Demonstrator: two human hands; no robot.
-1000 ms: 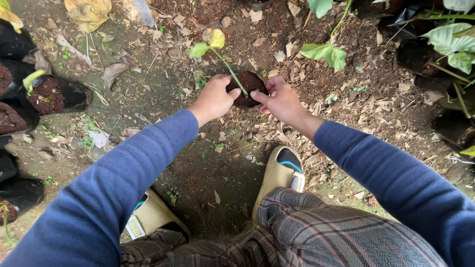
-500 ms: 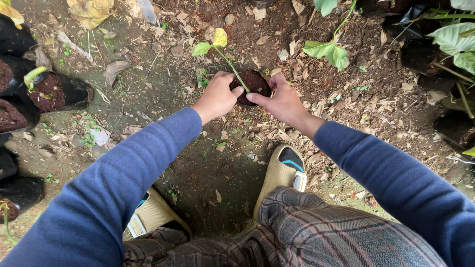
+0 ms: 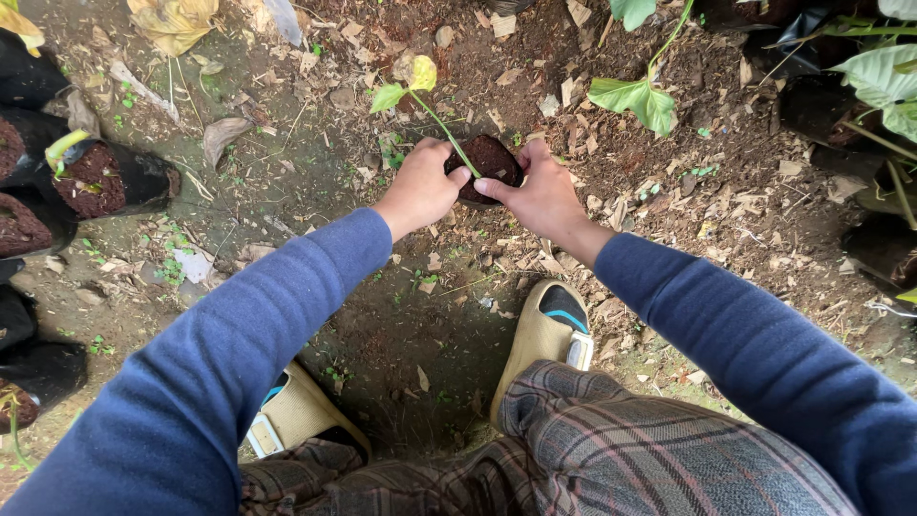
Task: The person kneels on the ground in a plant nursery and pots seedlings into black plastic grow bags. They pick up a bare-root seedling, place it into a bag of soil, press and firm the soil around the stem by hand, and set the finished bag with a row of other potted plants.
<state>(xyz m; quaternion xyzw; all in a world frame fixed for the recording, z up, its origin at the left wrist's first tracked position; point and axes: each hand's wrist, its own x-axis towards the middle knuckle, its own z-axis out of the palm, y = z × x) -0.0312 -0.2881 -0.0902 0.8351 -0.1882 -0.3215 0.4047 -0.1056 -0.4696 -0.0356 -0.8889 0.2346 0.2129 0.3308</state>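
I am looking straight down at bare, dark ground littered with dry leaf scraps and wood chips. My left hand and right hand meet at a small black grow bag packed with dark soil, sitting on the ground far of my feet, near the middle of the view. The left hand is curled against the bag's left side, fingers closed around its rim; the right hand cups the right side, thumb stretched across the near edge of the soil. Both hands are wrapped on the bag, touching it, not spread open. A thin green seedling rises from the soil and leans far and left, ending in one green leaf and one yellow leaf.

Both arms wear dark blue sleeves. Near me, my plaid trousers fill the bottom edge, and two tan slip-on shoes stand apart, the right shoe just near of the right wrist, the left shoe lower left.

At the left edge stands a row of other soil-filled black bags. Far right, broad green leaves hang over a mound of loose soil.
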